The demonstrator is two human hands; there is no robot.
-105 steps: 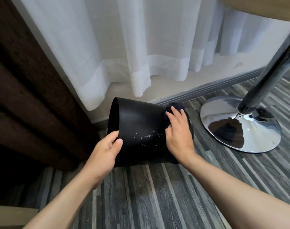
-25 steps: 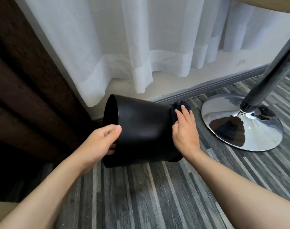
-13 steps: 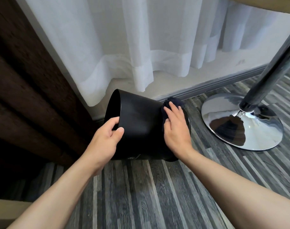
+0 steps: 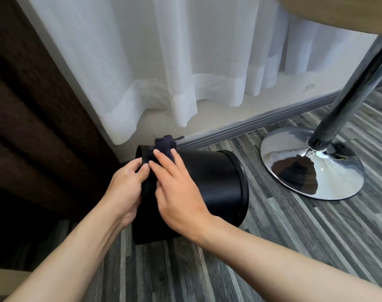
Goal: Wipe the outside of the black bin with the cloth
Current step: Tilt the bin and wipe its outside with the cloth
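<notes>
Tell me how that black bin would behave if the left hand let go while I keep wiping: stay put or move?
The black bin lies on its side on smooth plank flooring, so it would probably roll. Its round, tapered wall suggests a curving roll, not a straight one. The left hand grips the rim while the right hand presses the cloth; it looks light, so pushing could shift it.

The bin [image 4: 209,188] at centre looks like smooth black plastic with a soft satin sheen, not really glossy. The cloth [image 4: 165,144] at its top-left edge is dark navy fabric, matt and a bit fuzzy. Right side, the table base [image 4: 312,168] and pole [image 4: 351,97] are mirror-polished chrome. Floor [image 4: 294,236] is grey wood-look planks, low sheen. Curtain [image 4: 164,62] up top is sheer white fabric, and the upper-left drape [image 4: 29,105] is rough brown cloth.
</notes>
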